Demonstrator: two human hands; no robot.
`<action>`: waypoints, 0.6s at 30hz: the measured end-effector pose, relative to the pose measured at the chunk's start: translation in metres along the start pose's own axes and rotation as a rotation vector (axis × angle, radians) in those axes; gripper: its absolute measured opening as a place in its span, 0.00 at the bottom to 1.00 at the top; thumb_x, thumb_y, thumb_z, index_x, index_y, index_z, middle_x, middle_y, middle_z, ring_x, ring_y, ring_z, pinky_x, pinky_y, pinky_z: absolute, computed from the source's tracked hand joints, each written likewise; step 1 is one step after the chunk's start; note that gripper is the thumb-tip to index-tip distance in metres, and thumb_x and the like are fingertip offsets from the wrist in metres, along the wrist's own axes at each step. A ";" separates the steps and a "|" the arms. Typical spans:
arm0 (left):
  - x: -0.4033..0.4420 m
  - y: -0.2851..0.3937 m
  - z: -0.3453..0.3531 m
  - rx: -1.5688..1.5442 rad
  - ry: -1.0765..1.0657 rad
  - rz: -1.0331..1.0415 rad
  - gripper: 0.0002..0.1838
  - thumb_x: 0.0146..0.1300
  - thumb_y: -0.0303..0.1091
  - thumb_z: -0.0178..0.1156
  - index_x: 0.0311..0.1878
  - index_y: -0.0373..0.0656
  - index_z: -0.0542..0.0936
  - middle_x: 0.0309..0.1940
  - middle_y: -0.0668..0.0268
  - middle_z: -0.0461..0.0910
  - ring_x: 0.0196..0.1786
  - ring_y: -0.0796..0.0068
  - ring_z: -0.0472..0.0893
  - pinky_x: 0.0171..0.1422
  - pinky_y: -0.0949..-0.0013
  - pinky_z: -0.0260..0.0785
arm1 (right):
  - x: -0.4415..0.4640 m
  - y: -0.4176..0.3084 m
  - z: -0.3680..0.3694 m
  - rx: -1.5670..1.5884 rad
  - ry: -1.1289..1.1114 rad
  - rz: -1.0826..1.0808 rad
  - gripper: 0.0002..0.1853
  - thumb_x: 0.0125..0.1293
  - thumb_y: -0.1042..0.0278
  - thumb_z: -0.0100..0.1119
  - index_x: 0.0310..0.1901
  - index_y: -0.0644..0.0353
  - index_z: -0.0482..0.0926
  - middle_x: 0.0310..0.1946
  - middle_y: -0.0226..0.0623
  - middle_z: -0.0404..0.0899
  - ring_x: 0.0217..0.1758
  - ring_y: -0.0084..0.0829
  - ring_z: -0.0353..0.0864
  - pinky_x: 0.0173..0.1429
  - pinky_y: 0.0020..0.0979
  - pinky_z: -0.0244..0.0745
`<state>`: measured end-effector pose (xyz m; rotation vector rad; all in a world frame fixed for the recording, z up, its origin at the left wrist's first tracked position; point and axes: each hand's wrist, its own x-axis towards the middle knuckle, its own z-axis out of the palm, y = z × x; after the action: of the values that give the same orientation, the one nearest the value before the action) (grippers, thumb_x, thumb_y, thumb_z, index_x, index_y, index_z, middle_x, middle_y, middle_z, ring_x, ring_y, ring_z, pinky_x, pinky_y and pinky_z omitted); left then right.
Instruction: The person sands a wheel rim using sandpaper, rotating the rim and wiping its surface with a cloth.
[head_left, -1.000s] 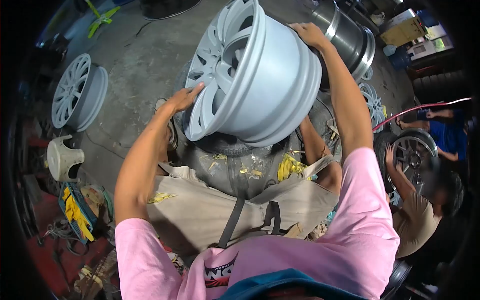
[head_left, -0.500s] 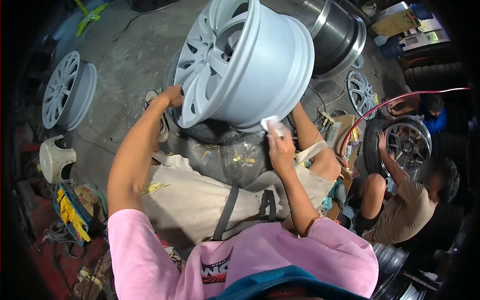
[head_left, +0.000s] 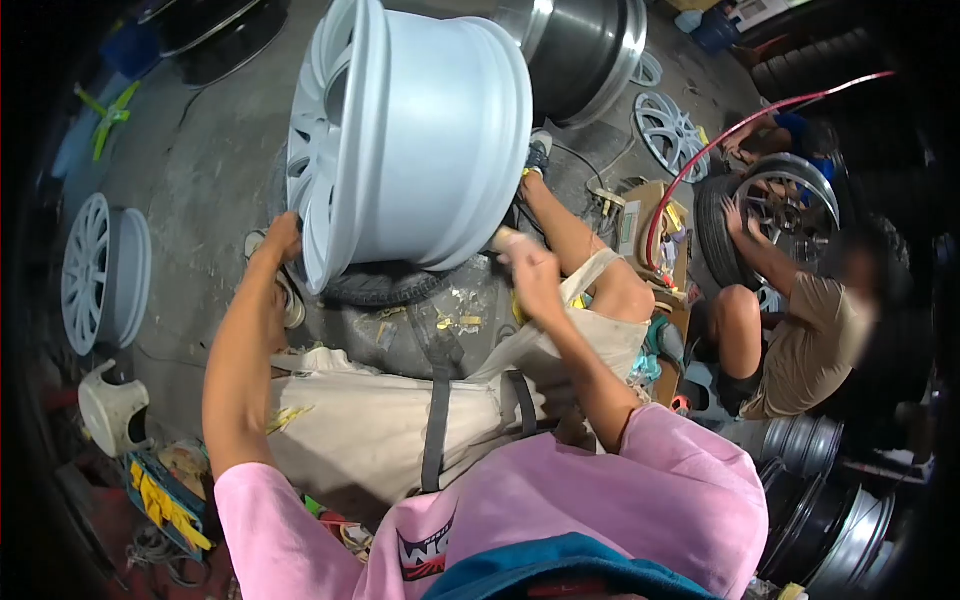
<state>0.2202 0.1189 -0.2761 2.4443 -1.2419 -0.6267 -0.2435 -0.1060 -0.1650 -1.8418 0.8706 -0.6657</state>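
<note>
A large light-grey wheel rim [head_left: 435, 140] stands on its edge over a black tyre [head_left: 385, 286] lying on the floor, its spoked face turned left. My left hand [head_left: 284, 238] is closed on the lower left edge of the rim, its fingertips partly hidden. Just below the rim's lower right edge is my right hand [head_left: 530, 258], closed and blurred. Something small and pale shows at its fingertips, too smeared to identify.
A dark rim [head_left: 575, 60] stands behind. Another grey rim [head_left: 88, 275] and a white stool [head_left: 112, 408] are at left. A co-worker [head_left: 815, 330] sits at right by a tyre [head_left: 722, 230], under a red hose [head_left: 690, 165]. Another person is beyond.
My right hand has left the rim's far right edge and come down to its lower right side. My left hand has moved from the spoked face to the lower edge. The view has shifted.
</note>
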 end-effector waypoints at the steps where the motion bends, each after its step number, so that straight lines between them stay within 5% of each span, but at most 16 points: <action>1: 0.002 -0.005 0.006 0.002 0.008 0.032 0.20 0.60 0.36 0.69 0.48 0.29 0.83 0.49 0.32 0.83 0.58 0.32 0.81 0.61 0.43 0.76 | -0.013 -0.031 0.011 0.029 -0.072 0.102 0.22 0.83 0.55 0.53 0.52 0.70 0.86 0.39 0.32 0.87 0.43 0.20 0.80 0.48 0.27 0.76; 2: 0.001 0.001 0.005 0.007 -0.001 0.045 0.20 0.60 0.36 0.69 0.48 0.29 0.83 0.49 0.32 0.83 0.58 0.32 0.81 0.61 0.43 0.76 | -0.023 -0.021 0.031 0.201 -0.061 0.155 0.23 0.84 0.55 0.51 0.56 0.70 0.84 0.45 0.36 0.88 0.50 0.22 0.82 0.56 0.30 0.80; 4: -0.004 0.011 0.002 -0.035 0.040 0.032 0.18 0.62 0.35 0.67 0.47 0.29 0.82 0.48 0.33 0.83 0.57 0.29 0.81 0.60 0.41 0.75 | -0.028 -0.023 0.060 0.341 0.077 0.118 0.21 0.84 0.58 0.52 0.49 0.72 0.83 0.35 0.39 0.86 0.38 0.26 0.86 0.44 0.30 0.81; 5: -0.004 0.015 0.000 0.080 0.015 -0.035 0.21 0.60 0.38 0.70 0.55 0.40 0.85 0.51 0.44 0.87 0.56 0.36 0.83 0.59 0.47 0.77 | -0.026 -0.025 0.059 0.342 0.087 0.119 0.21 0.84 0.58 0.52 0.49 0.72 0.83 0.35 0.39 0.86 0.38 0.26 0.86 0.44 0.30 0.81; 6: -0.004 0.018 -0.002 0.082 0.016 -0.029 0.21 0.60 0.38 0.70 0.55 0.40 0.85 0.51 0.44 0.87 0.56 0.36 0.83 0.59 0.47 0.77 | -0.021 -0.028 0.058 0.297 0.103 0.088 0.21 0.84 0.58 0.51 0.49 0.73 0.83 0.35 0.39 0.86 0.39 0.26 0.86 0.45 0.31 0.82; 12: -0.018 0.034 -0.015 0.194 0.011 -0.007 0.23 0.58 0.36 0.69 0.52 0.29 0.81 0.48 0.34 0.85 0.55 0.32 0.84 0.60 0.42 0.77 | 0.025 -0.049 0.018 0.221 0.097 0.020 0.23 0.85 0.58 0.49 0.52 0.74 0.84 0.40 0.40 0.89 0.40 0.27 0.87 0.46 0.33 0.85; 16: -0.051 0.113 -0.063 0.036 -0.108 -0.139 0.25 0.56 0.36 0.68 0.53 0.26 0.81 0.48 0.34 0.85 0.55 0.37 0.86 0.59 0.45 0.78 | 0.070 -0.075 -0.006 0.394 0.122 -0.023 0.27 0.86 0.50 0.47 0.56 0.72 0.85 0.47 0.39 0.89 0.45 0.25 0.86 0.49 0.29 0.83; 18: -0.062 0.134 -0.079 -0.046 -0.124 -0.165 0.26 0.57 0.38 0.67 0.51 0.23 0.81 0.48 0.34 0.85 0.55 0.41 0.87 0.57 0.49 0.78 | 0.087 -0.061 -0.007 0.294 0.165 -0.040 0.23 0.84 0.55 0.53 0.54 0.71 0.86 0.49 0.39 0.87 0.45 0.22 0.84 0.48 0.26 0.80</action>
<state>0.1379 0.1009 -0.1312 2.5202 -1.0635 -0.8543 -0.1794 -0.1617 -0.1001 -1.5602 0.7957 -0.9299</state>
